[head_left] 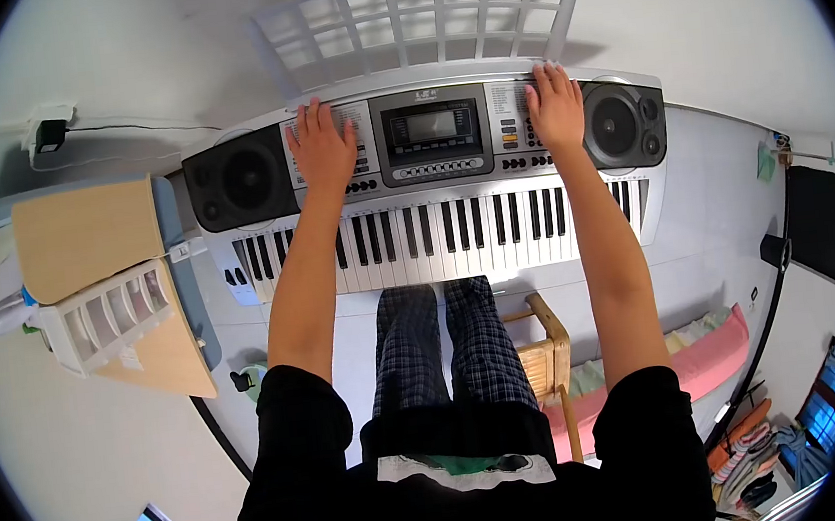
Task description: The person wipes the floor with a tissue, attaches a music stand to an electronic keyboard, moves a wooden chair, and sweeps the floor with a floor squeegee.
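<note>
A silver electronic keyboard [451, 187] lies crosswise in front of me, with its row of piano keys on the near side. My left hand [325, 151] rests flat over the control panel's left part, beside the left speaker [246, 174], fingers apart. Over the right part of the panel lies my right hand [556, 112], fingers stretched toward the back edge, close to the right speaker [614, 125]. Between the hands is the display [430, 126], dark-framed. A grey music stand [415, 25] rises behind the panel. Neither hand grips anything; some buttons are hidden beneath them.
A wooden desk [84, 237] with a white compartment rack [106, 316] stands at left. A black plug adapter [51, 135] sits on the wall, its cable running toward the keyboard. A wooden chair [547, 348] and a bed edge with pink fabric [708, 353] are at lower right.
</note>
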Demonstrator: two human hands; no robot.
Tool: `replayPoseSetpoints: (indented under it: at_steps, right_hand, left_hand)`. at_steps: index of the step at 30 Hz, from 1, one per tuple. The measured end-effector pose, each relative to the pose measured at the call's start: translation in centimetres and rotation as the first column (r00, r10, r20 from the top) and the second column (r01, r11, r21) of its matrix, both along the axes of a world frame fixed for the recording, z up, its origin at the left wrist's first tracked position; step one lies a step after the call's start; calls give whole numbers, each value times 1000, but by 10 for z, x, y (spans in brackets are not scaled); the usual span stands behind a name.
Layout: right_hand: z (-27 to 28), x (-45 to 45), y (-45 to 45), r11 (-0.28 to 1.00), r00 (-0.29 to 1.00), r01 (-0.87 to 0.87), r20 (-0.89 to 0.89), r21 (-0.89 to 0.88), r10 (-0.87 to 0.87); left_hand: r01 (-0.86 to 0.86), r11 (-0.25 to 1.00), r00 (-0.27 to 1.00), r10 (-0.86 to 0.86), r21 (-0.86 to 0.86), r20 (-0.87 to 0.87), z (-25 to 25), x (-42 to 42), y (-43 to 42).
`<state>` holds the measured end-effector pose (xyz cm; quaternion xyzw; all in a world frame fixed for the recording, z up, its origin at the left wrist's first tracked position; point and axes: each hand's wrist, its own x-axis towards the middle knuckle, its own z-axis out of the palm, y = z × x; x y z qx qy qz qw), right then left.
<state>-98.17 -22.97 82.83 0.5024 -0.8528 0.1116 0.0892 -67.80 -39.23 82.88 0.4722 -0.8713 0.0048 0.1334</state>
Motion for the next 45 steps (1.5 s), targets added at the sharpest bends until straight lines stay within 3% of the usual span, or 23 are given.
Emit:
replayPoseSetpoints:
  at_steps: [9,12,14,15,17,19,21,22,23,25,26,27,29,31,32,33,35,36,38,41,43,44,45]
  right_hand:
    - [5,0,-3,998,999,22,33,55,-23]
    - [15,4,-2,984,999,50,8,170,-52]
    - [28,18,10,968,995,97,3,230,-100]
    - [38,32,23,978,990,135,15,157,-139]
    - [51,69,65,989,991,129,39,-67,-126]
    - [64,113,126,977,944,167,309,-135,-119]
    - [69,172,203,936,803,323,566,-144,-190]
    - [75,201,241,864,573,502,765,-43,-295]
    - [76,225,275,765,292,640,899,71,-327]
    - [48,266,347,361,-108,929,992,76,70]
    - [88,289,371,159,-198,976,920,152,338]
    - [102,314,396,20,-169,980,773,198,611]
    - [136,364,428,-159,83,984,567,85,820]
    - [172,416,440,-304,293,950,516,-66,805]
    - [140,421,455,-365,469,882,487,-298,737]
    - [158,437,460,-444,544,839,485,-315,684]
    - [196,469,480,-720,599,686,477,109,643]
    - [196,494,492,-753,628,634,452,175,633]
    - [205,549,516,-836,752,527,373,154,543]
    - [189,606,560,-883,824,454,320,122,468]
    - [186,676,601,-872,500,466,768,152,401]
    - [177,713,619,-885,510,439,767,156,389]
    - [165,751,635,-913,476,362,804,190,356]
  left_hand:
    - [-44,997,995,39,57,91,7,-8,-4]
    - [-61,994,987,45,95,157,16,-9,0]
    - [-13,1000,991,10,23,134,27,-7,12]
    - [30,999,993,-25,-44,113,37,-9,22]
    - [147,988,989,-146,37,-22,64,-11,61]
    - [318,937,938,-288,146,-193,79,-6,123]
    - [414,749,892,-222,517,-393,84,1,205]
    - [517,664,838,-266,539,-476,85,9,254]
    - [609,458,790,-280,647,-546,87,12,296]
    - [804,200,567,-544,561,-619,146,8,373]
    - [867,14,386,-653,498,-652,177,15,396]
    - [881,-175,193,-714,439,-673,202,24,419]
    - [832,-467,-170,-729,299,-663,228,41,456]
    - [765,-603,-366,-695,225,-619,235,60,493]
    - [702,-644,-400,-710,305,-579,213,43,531]
    - [642,-711,-474,-663,288,-579,219,58,547]
    - [414,-867,-687,-497,276,-530,223,90,583]
    - [327,-898,-760,-436,295,-482,220,107,602]
    - [251,-902,-812,-393,350,-430,209,141,641]
    - [276,-859,-874,-411,432,-258,164,170,699]
    - [619,-634,-709,-705,463,-16,151,219,752]
    - [600,-650,-730,-684,467,-15,141,240,775]
    - [583,-695,-710,-688,421,-152,132,257,797]
